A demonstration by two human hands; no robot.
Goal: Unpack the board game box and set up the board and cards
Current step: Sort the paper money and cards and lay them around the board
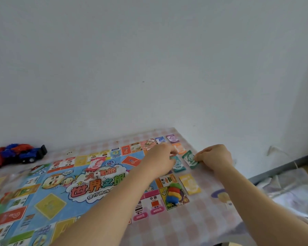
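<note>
Left arm: bare, comes in from the near left and stretches diagonally toward the far right, elbow almost straight.
Left hand [160, 158]: back turned up, fingers curled, tips holding the far end of a teal card [177, 165].
Right arm: bare, comes in from the near right corner and angles toward the far left.
Right hand [214, 158]: near the left hand's right side, not touching it, fingers curled under, pinching the right edge of a green card [189, 158].

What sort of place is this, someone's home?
Probably a room in a home, perhaps a child's: a board game is spread on a table with a checked cloth, a toy car sits beside it, and the wall behind is plain white.
</note>
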